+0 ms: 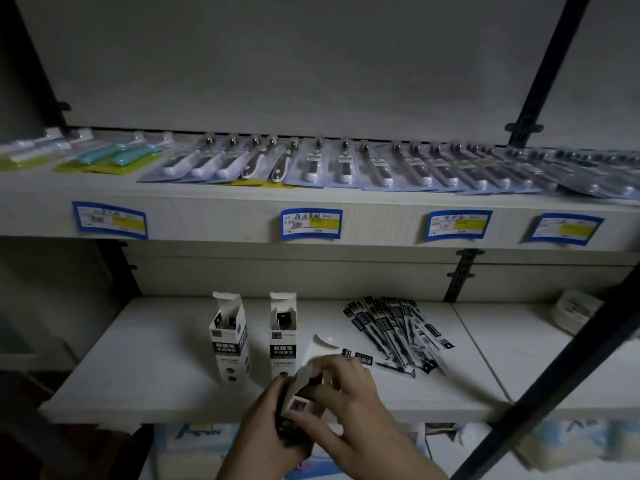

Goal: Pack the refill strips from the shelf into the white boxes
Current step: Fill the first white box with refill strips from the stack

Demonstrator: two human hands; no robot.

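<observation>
both hands [277, 420] [353, 403] grip a white box [306, 379] near refill strips [398, 334].

White boxes [229, 337] with black bands, black-printed refill strips [398, 332], blue-yellow price labels [311, 223].

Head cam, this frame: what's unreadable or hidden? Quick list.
1. Held white box: its lower part is covered by the left hand and right hand; contents unseen.
2. Two standing boxes: dark items inside, count not readable in dim light.
3. Refill strips: overlapping fan, count and print too small.
4. Price labels: handwriting blurred.
5. White item at right: partly hidden by the dark diagonal bar.
</observation>
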